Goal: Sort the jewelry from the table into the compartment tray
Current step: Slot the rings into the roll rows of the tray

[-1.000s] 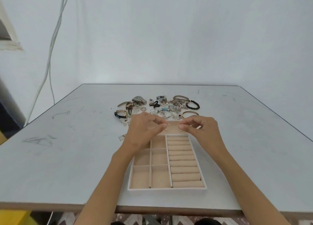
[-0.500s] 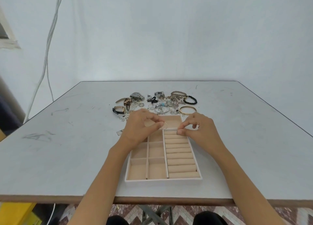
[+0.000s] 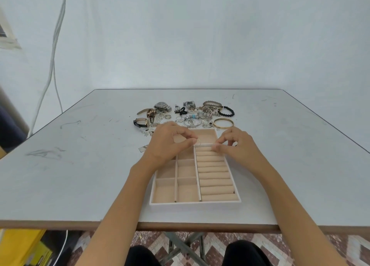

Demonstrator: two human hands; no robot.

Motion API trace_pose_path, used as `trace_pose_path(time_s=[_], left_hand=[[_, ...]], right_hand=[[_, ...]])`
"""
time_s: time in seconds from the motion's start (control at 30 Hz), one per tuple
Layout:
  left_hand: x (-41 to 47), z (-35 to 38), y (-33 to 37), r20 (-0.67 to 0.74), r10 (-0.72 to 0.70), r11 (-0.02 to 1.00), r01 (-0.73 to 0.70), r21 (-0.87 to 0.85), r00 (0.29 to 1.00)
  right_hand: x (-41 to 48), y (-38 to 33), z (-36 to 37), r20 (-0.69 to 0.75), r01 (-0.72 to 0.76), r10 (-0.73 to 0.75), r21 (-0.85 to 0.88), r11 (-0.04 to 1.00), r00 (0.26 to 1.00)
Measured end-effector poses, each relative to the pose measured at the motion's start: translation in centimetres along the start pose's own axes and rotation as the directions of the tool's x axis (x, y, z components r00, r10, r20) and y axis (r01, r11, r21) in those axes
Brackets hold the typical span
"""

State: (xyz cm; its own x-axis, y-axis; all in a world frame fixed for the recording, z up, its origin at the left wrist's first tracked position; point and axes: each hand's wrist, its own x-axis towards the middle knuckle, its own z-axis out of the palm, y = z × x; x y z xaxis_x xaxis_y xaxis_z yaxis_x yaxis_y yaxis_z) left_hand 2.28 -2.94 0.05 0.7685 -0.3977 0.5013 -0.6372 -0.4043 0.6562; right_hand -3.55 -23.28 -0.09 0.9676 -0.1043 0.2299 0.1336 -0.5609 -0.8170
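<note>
Pinching a thin ring point(image 3: 197, 142) in your left hand point(image 3: 170, 143), right hand point(image 3: 236, 145) pressing the ring rolls point(image 3: 215, 177), you are just starting: tray point(image 3: 195, 203) empty, jewelry pile point(image 3: 186, 115) waiting.

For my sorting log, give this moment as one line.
left hand: pinching thin ring | right hand: fingertips on ring rolls | tray: compartments bare | jewelry pile: behind tray

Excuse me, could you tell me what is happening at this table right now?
A person is sorting jewelry into a beige velvet compartment tray. The left hand pinches a thin silver ring above the far end of the tray's ring-roll section, where the right hand rests its fingertips. The compartments in view look empty, and the mixed pile of watches, bracelets and rings lies on the grey table beyond.
</note>
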Motion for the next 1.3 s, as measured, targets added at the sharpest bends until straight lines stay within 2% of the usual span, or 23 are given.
trace_pose_path(time_s=[0.13, 0.8, 1.13, 1.3], left_hand=[[-0.14, 0.03, 0.08, 0.011, 0.017, 1.0, -0.017, 0.013, 1.0], [0.2, 0.18, -0.21, 0.033, 0.115, 0.987, -0.118, 0.105, 0.993], [-0.04, 0.35, 0.36, 0.054, 0.272, 0.914, -0.275, 0.299, 0.961], [0.11, 0.56, 0.14, 0.105, 0.278, 0.89, -0.298, 0.345, 0.955]], right_hand=[[-0.05, 0.0, 0.02, -0.037, 0.012, -0.013, -0.025, 1.0, 0.999], [-0.16, 0.05, 0.06, -0.04, 0.033, -0.034, -0.022, 0.999, 0.999], [0.22, 0.72, 0.25, -0.06, 0.065, -0.066, -0.023, 0.998, 0.996], [0.29, 0.67, 0.27, -0.061, 0.076, -0.077, -0.024, 0.997, 0.995]])
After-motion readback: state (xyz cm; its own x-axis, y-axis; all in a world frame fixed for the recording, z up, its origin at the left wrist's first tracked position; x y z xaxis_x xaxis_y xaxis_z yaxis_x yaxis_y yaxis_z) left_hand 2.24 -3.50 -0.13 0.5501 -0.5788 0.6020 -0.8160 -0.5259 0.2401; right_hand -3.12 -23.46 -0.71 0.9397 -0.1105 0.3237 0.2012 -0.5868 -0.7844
